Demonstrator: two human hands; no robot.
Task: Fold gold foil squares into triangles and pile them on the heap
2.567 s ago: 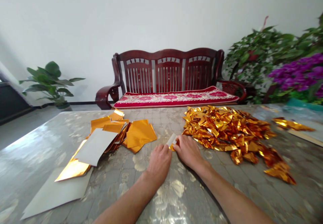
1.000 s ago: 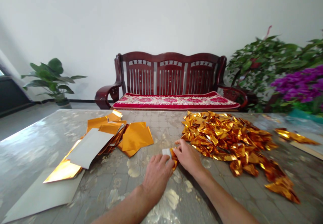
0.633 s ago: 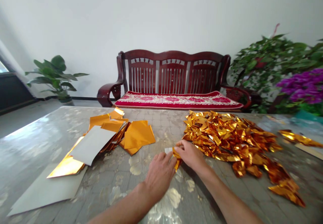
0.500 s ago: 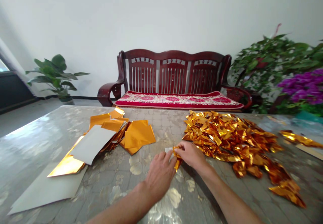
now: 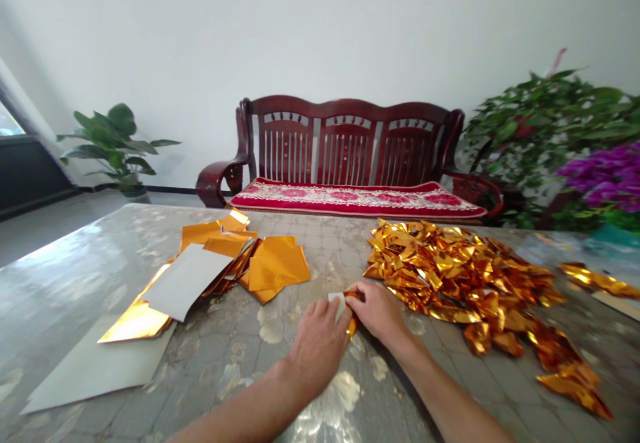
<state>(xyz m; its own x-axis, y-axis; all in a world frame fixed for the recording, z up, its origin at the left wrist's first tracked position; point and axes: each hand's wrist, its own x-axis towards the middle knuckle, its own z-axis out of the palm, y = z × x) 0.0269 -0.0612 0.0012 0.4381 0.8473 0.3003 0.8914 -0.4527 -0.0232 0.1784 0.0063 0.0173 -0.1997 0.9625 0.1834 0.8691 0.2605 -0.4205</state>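
Both hands meet at the middle of the table, holding a small folded piece of gold foil (image 5: 352, 326) with a white paper side (image 5: 338, 303) showing. My left hand (image 5: 317, 348) presses on the white side, and my right hand (image 5: 377, 310) pinches the gold edge. A heap of folded gold foil pieces (image 5: 463, 283) lies just right of my right hand. To the left of my left hand are flat gold foil sheets (image 5: 275, 268) and a white-backed sheet (image 5: 185, 280).
The table's glossy cover (image 5: 85, 263) shows a pattern beneath it. A white board (image 5: 85, 370) lies at the front left, and a gold strip (image 5: 600, 280) at the right. Behind the table stand a red-cushioned wooden bench (image 5: 345, 143) and potted plants (image 5: 545, 136).
My hands have drawn closer around the foil piece, which is now more tightly folded, with a gold tip pointing down. The view has shifted slightly, and the heap and sheets look unchanged.
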